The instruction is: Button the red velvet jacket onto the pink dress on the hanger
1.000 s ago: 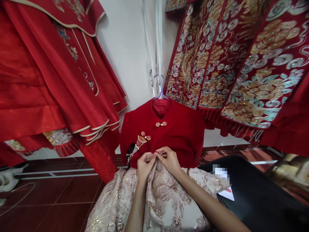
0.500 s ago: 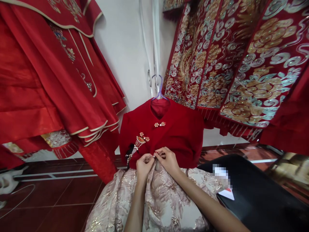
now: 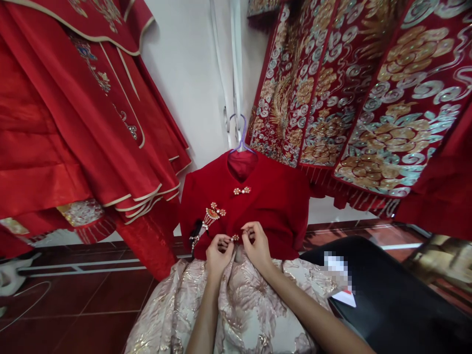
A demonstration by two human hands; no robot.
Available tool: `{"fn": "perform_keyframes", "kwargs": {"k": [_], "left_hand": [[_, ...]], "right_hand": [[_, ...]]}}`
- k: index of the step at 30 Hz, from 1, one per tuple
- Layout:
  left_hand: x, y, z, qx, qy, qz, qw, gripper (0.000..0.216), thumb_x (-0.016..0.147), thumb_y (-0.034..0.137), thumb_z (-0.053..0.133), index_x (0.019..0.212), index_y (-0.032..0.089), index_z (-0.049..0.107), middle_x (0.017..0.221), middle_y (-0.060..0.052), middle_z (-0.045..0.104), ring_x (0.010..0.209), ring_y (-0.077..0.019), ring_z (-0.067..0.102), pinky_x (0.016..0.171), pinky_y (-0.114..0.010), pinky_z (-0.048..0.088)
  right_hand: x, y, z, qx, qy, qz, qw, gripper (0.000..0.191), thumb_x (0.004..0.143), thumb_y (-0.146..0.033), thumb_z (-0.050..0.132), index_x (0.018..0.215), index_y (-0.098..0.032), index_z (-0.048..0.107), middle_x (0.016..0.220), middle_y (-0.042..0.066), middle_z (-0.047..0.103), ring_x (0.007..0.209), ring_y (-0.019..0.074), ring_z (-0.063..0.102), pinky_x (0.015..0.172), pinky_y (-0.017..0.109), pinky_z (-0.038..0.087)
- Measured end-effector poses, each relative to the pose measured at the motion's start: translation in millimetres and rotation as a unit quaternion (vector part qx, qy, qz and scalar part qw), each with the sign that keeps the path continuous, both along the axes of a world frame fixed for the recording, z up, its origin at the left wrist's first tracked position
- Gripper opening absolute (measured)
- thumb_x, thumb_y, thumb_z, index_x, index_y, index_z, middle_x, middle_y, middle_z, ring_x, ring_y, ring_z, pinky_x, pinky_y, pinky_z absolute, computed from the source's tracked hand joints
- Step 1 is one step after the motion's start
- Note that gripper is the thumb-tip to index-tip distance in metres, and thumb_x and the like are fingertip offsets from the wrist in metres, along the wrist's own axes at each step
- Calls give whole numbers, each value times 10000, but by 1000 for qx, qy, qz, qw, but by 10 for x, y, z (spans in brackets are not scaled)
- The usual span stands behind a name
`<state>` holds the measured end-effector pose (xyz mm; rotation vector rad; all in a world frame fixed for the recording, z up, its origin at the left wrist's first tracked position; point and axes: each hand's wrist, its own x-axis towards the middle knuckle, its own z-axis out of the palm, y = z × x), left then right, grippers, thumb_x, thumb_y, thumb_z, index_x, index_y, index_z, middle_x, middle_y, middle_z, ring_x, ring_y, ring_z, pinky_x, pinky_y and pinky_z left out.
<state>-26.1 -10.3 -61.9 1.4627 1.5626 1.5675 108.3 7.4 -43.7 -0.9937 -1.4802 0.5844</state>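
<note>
A short red jacket [image 3: 273,206] hangs on a purple hanger [image 3: 241,137] against the white wall, over a pale pink and gold brocade skirt [image 3: 250,309]. My left hand [image 3: 217,253] and my right hand [image 3: 256,243] meet at the jacket's lower front edge. Both pinch a small pearl and gold clasp [image 3: 234,238] between their fingertips. A second pearl clasp [image 3: 242,190] sits closed below the collar. A gold fan-shaped tassel brooch [image 3: 208,219] hangs on the jacket's left side.
Red embroidered robes [image 3: 73,123] hang at the left. Red panels with gold and silver cloud embroidery [image 3: 368,93] hang at the right. A black surface with a white card [image 3: 346,297] lies at the lower right. Dark red floor tiles [image 3: 92,300] show at the lower left.
My hands have shifted slightly up and apart at the hem, so the small clasp now shows between the fingertips. The view has drifted a little.
</note>
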Motion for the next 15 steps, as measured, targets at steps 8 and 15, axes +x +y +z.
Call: {"fn": "perform_keyframes", "kwargs": {"k": [8, 15], "left_hand": [[-11, 49, -99, 6, -79, -27, 997, 252, 676, 370, 722, 751, 147, 630, 708, -42, 666, 651, -134, 636, 603, -221, 521], [-22, 56, -110, 15, -96, -25, 995, 328, 676, 347, 740, 901, 158, 594, 738, -37, 680, 675, -130, 648, 608, -212, 516]], "right_hand": [[13, 16, -21, -40, -51, 46, 997, 172, 812, -152, 472, 888, -189, 622, 868, 32, 628, 804, 170, 587, 765, 292, 451], [22, -12, 14, -47, -55, 49, 996, 167, 832, -162, 468, 877, -195, 625, 887, 26, 644, 813, 165, 599, 759, 279, 441]]}}
